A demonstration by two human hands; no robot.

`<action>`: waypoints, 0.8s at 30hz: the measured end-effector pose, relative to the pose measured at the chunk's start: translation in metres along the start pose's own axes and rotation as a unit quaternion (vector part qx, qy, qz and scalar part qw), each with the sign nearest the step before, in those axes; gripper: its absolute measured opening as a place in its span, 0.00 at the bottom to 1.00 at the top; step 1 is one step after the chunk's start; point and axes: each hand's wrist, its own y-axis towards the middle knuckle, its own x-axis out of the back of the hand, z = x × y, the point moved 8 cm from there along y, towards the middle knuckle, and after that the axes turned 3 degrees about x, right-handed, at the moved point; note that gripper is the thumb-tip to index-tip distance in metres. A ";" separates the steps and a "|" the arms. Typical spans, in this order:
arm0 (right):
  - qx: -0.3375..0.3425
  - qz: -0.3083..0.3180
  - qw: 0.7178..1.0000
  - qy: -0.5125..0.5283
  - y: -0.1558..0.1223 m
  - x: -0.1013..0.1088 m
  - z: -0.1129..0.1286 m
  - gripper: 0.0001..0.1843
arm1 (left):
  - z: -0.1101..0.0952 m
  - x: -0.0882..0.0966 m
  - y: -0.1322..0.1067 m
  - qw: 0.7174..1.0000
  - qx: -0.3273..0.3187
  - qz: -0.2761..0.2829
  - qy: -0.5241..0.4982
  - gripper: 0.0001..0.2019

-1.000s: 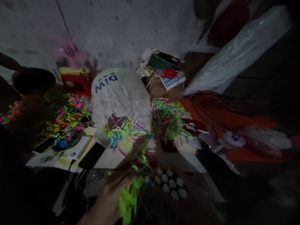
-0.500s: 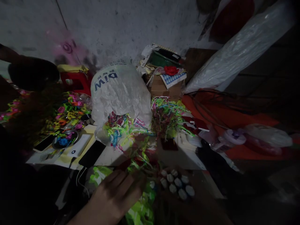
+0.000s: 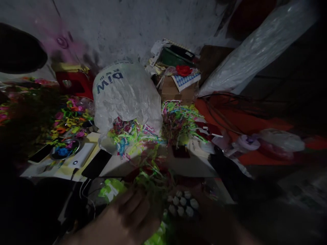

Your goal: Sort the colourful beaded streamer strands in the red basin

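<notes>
My left hand (image 3: 136, 211) is at the bottom centre with its fingers curled; whatever they hold is hidden. Loose green plastic strips (image 3: 153, 173) lie just beyond its fingertips, and more bright green plastic (image 3: 111, 190) shows at its left side. My right hand (image 3: 208, 214), deep in shadow, appears closed round a bundle of white-ended sticks (image 3: 182, 203), its tips facing me. The bundle is just right of my left hand. Further green plastic (image 3: 158, 234) shows below, between the hands.
A big translucent plastic bag (image 3: 125, 95) spills coloured strips onto the worktop (image 3: 114, 168). A second strip heap (image 3: 181, 119) is beside it. Left are a black phone (image 3: 96, 165), a white power bank (image 3: 81, 156), a metal bowl (image 3: 76, 146) and colourful small parts (image 3: 68, 119). A dark cloth (image 3: 227, 170) lies right.
The whole view has shifted, so the table things appear further left and higher. The white-ended bundle has come closer to my left hand. An arm at the far left is out of view.
</notes>
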 end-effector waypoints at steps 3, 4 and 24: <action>-0.014 0.010 1.000 -0.021 -0.005 -0.007 -0.012 0.20 | -0.003 0.006 -0.001 1.000 -0.024 -0.020 0.002 0.08; -0.017 0.014 0.999 -0.030 -0.006 -0.008 -0.015 0.19 | -0.004 0.006 -0.002 0.999 -0.035 -0.015 0.007 0.10; 0.071 -0.046 0.974 -0.211 -0.011 0.003 0.013 0.17 | 0.032 -0.004 -0.016 0.974 0.119 -0.007 -0.193 0.18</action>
